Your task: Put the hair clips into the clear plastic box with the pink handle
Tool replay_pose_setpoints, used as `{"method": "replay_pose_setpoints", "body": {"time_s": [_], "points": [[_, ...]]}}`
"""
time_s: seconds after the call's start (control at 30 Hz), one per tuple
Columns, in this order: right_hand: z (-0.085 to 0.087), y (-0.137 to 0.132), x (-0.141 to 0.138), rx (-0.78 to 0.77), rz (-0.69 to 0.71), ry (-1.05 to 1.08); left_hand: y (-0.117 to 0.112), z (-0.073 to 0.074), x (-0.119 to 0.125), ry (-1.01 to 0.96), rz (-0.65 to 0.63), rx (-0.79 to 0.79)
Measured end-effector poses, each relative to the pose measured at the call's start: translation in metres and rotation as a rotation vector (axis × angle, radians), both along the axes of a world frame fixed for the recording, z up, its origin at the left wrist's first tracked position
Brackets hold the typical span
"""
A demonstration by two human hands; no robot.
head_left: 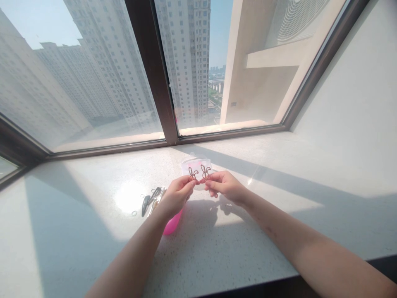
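Observation:
Both my hands meet above a white speckled window sill (248,231). My left hand (176,194) pinches a small brown rabbit-shaped hair clip (192,174) between thumb and fingers. My right hand (223,185) pinches a second matching rabbit-shaped clip (204,171). The two clips are held up side by side, ears upward, nearly touching. Right behind them a small clear plastic bag (196,164) lies on the sill. A pink object (172,224) shows under my left wrist, mostly hidden.
Several dark hair clips and small rings (150,200) lie on the sill left of my left hand. A dark-framed window (155,70) runs along the back, with tall buildings outside. A white wall (356,103) rises at the right. The sill's front edge runs along the bottom right.

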State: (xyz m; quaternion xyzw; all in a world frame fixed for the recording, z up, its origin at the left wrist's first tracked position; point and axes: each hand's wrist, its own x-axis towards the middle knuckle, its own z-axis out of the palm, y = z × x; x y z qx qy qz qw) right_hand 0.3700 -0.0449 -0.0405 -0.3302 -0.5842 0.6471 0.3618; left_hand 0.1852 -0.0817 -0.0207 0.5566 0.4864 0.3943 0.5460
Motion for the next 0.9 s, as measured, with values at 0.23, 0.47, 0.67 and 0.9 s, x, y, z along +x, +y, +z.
{"method": "replay_pose_setpoints", "body": {"time_s": [0.23,0.47,0.67,0.9], "points": [[-0.0018,0.0013,0.0005,0.011,0.003,0.007,-0.0009,0.0006,-0.001,0.038,-0.016,0.023],[-0.0025,0.0015,0.0003,0.011,-0.002,-0.001,-0.0008,0.002,-0.0018,0.06,-0.031,0.055],[-0.0027,0.0025,0.001,0.013,-0.006,0.006,0.0008,-0.0007,-0.0026,0.073,-0.051,0.074],[-0.006,0.0024,0.001,0.012,0.002,0.007,0.0009,0.002,-0.0024,0.098,-0.043,0.088]]}}
